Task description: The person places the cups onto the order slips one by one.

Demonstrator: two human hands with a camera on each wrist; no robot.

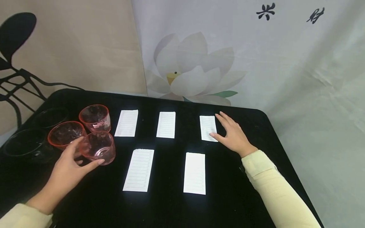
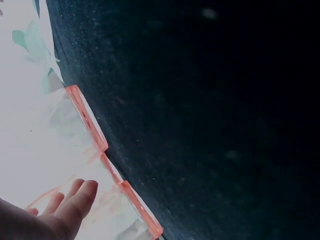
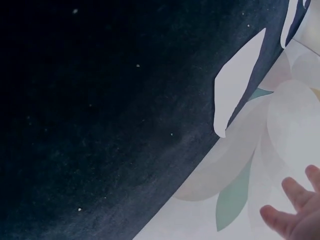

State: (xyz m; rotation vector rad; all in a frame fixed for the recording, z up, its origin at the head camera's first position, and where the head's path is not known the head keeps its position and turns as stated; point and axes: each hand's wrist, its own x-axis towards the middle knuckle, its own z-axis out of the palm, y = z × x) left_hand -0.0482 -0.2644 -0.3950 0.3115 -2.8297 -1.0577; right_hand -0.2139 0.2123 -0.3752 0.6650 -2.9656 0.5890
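On the left, three clear pink glasses with red-orange rims stand close together. Beside the front pink glass (image 1: 99, 147), my left hand (image 1: 69, 164) has its thumb spread from its fingers around the near-left side. From the left wrist view, those fingers (image 2: 75, 205) look straight; whether any touches the glass cannot be told. Behind are the other pink glasses, a left one (image 1: 64, 134) and a far one (image 1: 95, 117). Over the far-right paper slip (image 1: 207, 126), my right hand (image 1: 232, 136) has loosely spread fingers at the slip's right edge; contact is unclear.
Two dark clear glasses (image 1: 24, 144) stand at the table's left. Ruled white slips, one at far left (image 1: 126, 123), one at far middle (image 1: 166, 125) and two nearer ones (image 1: 138, 171) (image 1: 195, 174), lie on the black table (image 1: 168, 209). A black chair (image 1: 17, 34) stands beyond.
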